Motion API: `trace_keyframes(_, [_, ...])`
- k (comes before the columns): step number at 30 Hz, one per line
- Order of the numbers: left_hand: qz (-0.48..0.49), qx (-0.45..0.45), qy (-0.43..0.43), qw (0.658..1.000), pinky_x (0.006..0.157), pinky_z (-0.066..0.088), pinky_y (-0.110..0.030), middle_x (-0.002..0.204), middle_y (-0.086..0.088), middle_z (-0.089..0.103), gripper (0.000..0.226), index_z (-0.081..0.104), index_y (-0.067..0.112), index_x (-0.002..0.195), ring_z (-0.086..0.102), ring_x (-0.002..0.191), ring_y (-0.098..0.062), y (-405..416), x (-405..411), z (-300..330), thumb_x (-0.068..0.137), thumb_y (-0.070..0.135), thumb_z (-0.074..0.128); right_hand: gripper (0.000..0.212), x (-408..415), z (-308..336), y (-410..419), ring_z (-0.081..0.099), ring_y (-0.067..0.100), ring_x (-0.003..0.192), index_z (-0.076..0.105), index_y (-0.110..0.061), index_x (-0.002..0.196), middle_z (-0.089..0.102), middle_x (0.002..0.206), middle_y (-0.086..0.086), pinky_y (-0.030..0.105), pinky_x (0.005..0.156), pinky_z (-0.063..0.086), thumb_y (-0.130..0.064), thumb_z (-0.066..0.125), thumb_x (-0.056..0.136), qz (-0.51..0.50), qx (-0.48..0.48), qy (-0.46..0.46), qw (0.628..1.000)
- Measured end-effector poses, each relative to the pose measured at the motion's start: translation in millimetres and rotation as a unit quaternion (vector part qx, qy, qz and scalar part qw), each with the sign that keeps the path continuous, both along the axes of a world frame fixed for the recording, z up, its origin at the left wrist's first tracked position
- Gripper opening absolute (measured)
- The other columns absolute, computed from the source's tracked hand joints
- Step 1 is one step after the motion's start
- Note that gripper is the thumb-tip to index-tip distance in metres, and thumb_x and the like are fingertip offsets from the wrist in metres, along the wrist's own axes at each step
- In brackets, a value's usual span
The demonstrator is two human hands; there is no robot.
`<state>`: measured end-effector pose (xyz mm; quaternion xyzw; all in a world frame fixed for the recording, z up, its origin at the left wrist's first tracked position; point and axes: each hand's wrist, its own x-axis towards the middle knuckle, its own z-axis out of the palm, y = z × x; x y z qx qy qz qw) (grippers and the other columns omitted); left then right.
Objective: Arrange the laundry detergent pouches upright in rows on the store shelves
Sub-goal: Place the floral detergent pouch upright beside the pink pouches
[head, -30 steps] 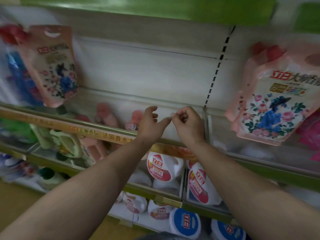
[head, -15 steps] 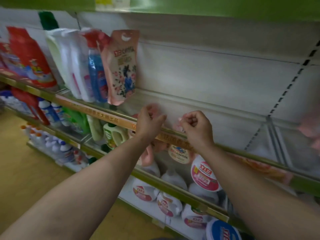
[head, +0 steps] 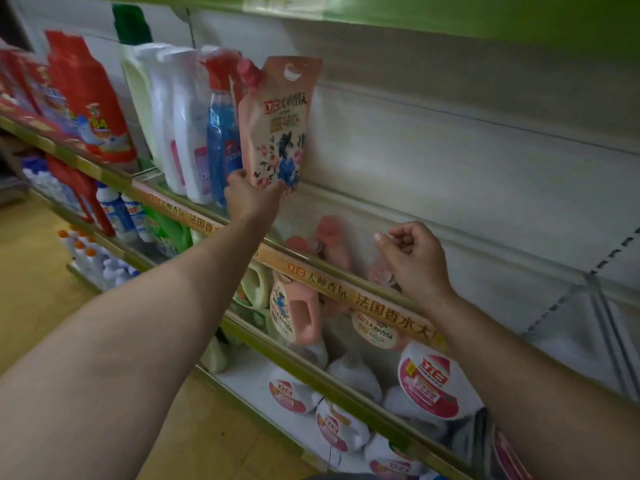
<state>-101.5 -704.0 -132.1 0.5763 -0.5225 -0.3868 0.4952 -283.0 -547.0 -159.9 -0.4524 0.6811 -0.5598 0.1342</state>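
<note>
A pink floral detergent pouch (head: 277, 123) with a red cap stands upright on the glass shelf (head: 346, 271), beside the blue spray bottle (head: 221, 133). My left hand (head: 251, 197) grips the pouch at its bottom edge. My right hand (head: 412, 259) hovers over the shelf's front rail farther right, its fingers curled with nothing visible in them. Behind the pouch, to its right, the shelf is bare up to the white back panel (head: 450, 150).
White bottles (head: 176, 119) and a red pouch (head: 88, 98) fill the shelf's left part. Pink jugs (head: 294, 313) and white detergent bags (head: 429, 382) sit on lower shelves. A green shelf edge (head: 450, 12) runs overhead. A wire divider (head: 602, 306) stands at right.
The view swung left along the shelf. My left hand rose from the front rail and took hold of the pink pouch's base. My right hand stayed near the rail.
</note>
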Motion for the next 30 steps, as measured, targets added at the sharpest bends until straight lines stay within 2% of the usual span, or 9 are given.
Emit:
trace_keyframes(3, [0.034,0.006,-0.013,0.999,0.096,0.049,-0.046,0.126,-0.011,0.05,0.064,0.042,0.01,0.13,0.054,0.113,-0.028,-22,-1,3,0.077,0.03,0.072,0.019,-7,7,-13,0.052,0.005,0.071,0.057,-0.02,0.09,0.057,0.082,-0.005,0.013,0.063,0.044,-0.031,0.07,0.082,0.005,0.006,-0.003,1.0])
trace_keyframes(8, [0.027,0.0,-0.025,0.999,0.102,0.043,-0.047,0.133,-0.008,0.048,0.076,0.034,0.019,0.141,0.05,0.121,-0.029,-50,-5,1,0.078,0.037,0.072,0.015,-16,7,-24,0.053,-0.003,0.065,0.056,-0.022,0.089,0.057,0.082,-0.004,0.003,0.051,0.04,-0.026,0.07,0.083,0.032,0.013,-0.013,0.999])
trace_keyframes(12, [0.051,0.008,-0.028,0.998,0.089,0.049,-0.038,0.121,-0.007,0.055,0.057,0.044,0.016,0.126,0.055,0.103,-0.024,-62,-16,-3,0.082,0.042,0.067,0.017,-26,2,-27,0.05,-0.012,0.052,0.058,-0.016,0.093,0.055,0.081,-0.002,0.005,0.042,0.038,-0.023,0.069,0.084,0.034,0.018,-0.03,0.999])
trace_keyframes(14, [0.071,0.001,-0.013,0.997,0.078,0.045,-0.033,0.111,-0.004,0.056,0.044,0.046,0.014,0.119,0.052,0.092,-0.02,-64,-21,-5,0.086,0.038,0.063,0.018,-31,0,-28,0.051,-0.011,0.05,0.058,-0.013,0.094,0.055,0.08,-0.003,0.006,0.042,0.038,-0.022,0.069,0.084,0.034,0.021,-0.034,0.999])
trace_keyframes(19, [0.083,-0.012,-0.005,0.996,0.073,0.04,-0.029,0.095,-0.001,0.053,0.015,0.045,0.014,0.1,0.051,0.086,-0.02,-63,-29,-10,0.093,0.025,0.053,0.016,-36,-6,-29,0.052,-0.014,0.057,0.058,-0.017,0.091,0.056,0.081,-0.004,0.003,0.047,0.038,-0.025,0.07,0.083,0.023,0.04,-0.034,0.998])
trace_keyframes(22, [0.064,-0.022,-0.013,0.998,0.07,0.042,-0.03,0.09,-0.001,0.055,0.016,0.044,0.014,0.092,0.053,0.082,-0.02,-58,-30,-11,0.092,0.026,0.056,0.014,-33,-9,-30,0.053,-0.01,0.061,0.056,-0.024,0.087,0.058,0.08,-0.007,0.003,0.051,0.039,-0.027,0.07,0.083,0.019,0.05,-0.033,0.998])
trace_keyframes(25, [0.042,-0.028,-0.003,0.999,0.063,0.043,-0.026,0.075,0.007,0.054,0.02,0.047,0.018,0.079,0.054,0.07,-0.012,-48,-34,-13,0.091,0.028,0.059,0.014,-31,-10,-28,0.054,-0.001,0.068,0.056,-0.026,0.084,0.058,0.08,-0.009,0.004,0.056,0.041,-0.028,0.07,0.083,0.013,0.056,-0.031,0.998])
trace_keyframes(27, [0.032,-0.031,-0.004,0.999,0.055,0.041,-0.023,0.069,0.01,0.052,0.031,0.04,0.021,0.067,0.05,0.063,-0.004,-39,-39,-12,0.091,0.029,0.06,0.013,-31,-10,-26,0.054,0.0,0.07,0.057,-0.023,0.086,0.058,0.08,-0.009,0.006,0.057,0.041,-0.027,0.069,0.083,0.006,0.057,-0.035,0.998])
trace_keyframes(30, [0.011,-0.027,0.024,0.999,0.05,0.044,-0.021,0.071,0.008,0.054,0.031,0.041,0.019,0.069,0.054,0.065,-0.005,-24,-45,-6,0.091,0.029,0.06,0.015,-32,-11,-24,0.054,-0.001,0.066,0.059,-0.017,0.092,0.058,0.08,-0.006,0.003,0.052,0.04,-0.024,0.069,0.084,-0.005,0.041,-0.051,0.998])
